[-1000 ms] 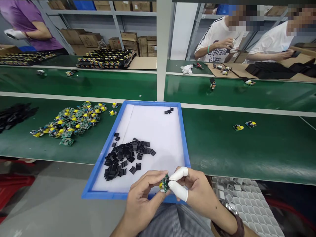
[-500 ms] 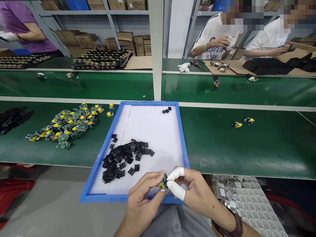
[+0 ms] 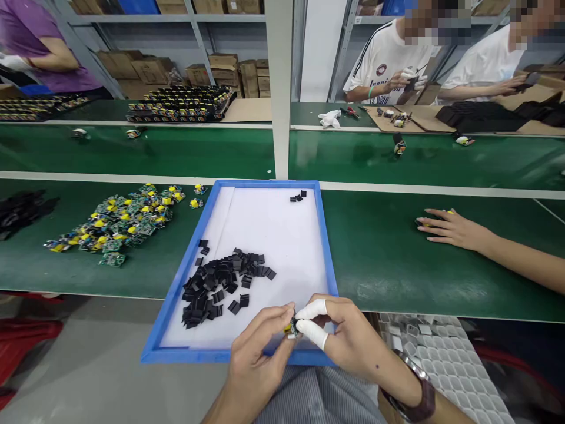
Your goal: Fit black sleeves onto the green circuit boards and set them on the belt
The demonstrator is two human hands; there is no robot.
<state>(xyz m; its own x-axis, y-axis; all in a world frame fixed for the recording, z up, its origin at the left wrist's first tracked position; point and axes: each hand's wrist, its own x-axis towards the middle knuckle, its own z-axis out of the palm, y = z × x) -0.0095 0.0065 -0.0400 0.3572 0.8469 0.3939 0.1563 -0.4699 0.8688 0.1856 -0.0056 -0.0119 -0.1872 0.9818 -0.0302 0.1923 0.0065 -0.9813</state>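
Note:
My left hand [image 3: 256, 353] and my right hand [image 3: 339, 335] meet over the near edge of a blue tray [image 3: 326, 247], both pinching one small green and yellow circuit board [image 3: 291, 327]. White finger cots cover my right thumb and forefinger. A pile of small black parts [image 3: 220, 282] lies in the tray just beyond my left hand, on its white liner. A few more black parts [image 3: 298, 196] sit at the tray's far corner.
A heap of green and yellow circuit boards [image 3: 119, 221] lies on the green bench left of the tray. A co-worker's hand [image 3: 445, 227] rests on the bench at right, covering small boards. A white cellular tray [image 3: 441, 365] sits low at right. Other people work behind the conveyor [image 3: 132, 150].
A co-worker's hand has come in from the right and landed on the two small boards on the bench. My fingers have closed tighter round the board, hiding most of it.

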